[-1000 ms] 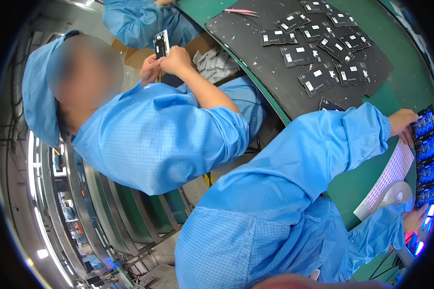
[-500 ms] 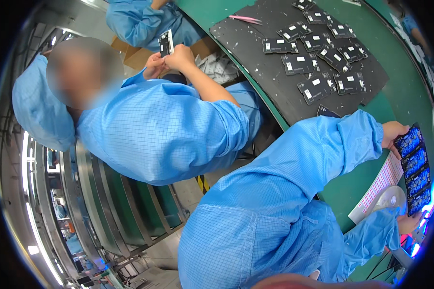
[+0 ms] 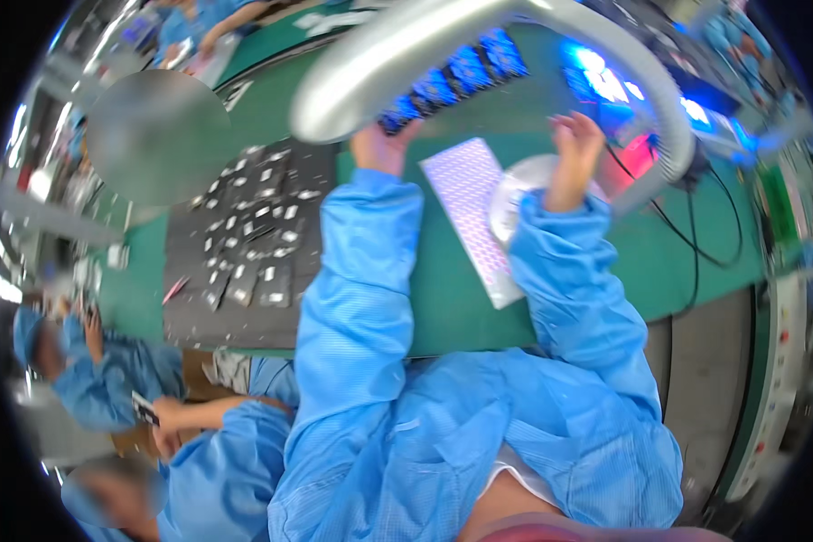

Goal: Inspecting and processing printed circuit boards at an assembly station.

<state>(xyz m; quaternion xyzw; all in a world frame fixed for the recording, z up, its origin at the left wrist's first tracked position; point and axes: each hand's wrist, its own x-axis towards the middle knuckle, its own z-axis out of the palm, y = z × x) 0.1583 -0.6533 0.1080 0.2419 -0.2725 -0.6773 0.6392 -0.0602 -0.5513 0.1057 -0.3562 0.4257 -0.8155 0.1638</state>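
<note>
Both my forearms in blue sleeves reach over the green table [image 3: 443, 298]. My left hand [image 3: 381, 146] rests at the near end of a row of small dark boards [image 3: 452, 77] lit blue; its fingertips are hidden behind a grey lamp arm [image 3: 406, 50]. My right hand [image 3: 576, 149] is raised with fingers apart and nothing in it, above a white round disc [image 3: 515, 194]. A white perforated sheet [image 3: 470, 203] lies between my two arms.
A black mat [image 3: 190, 316] with several small dark parts lies to the left, a pink tool [image 3: 175, 289] beside it. Black cables [image 3: 696, 235] run over the table at right. A co-worker in blue at lower left holds a small dark part [image 3: 144, 408].
The view has swung from the co-worker on my left to my own hands and the table ahead. My right hand has come fully into view; my left hand stays at the row of boards.
</note>
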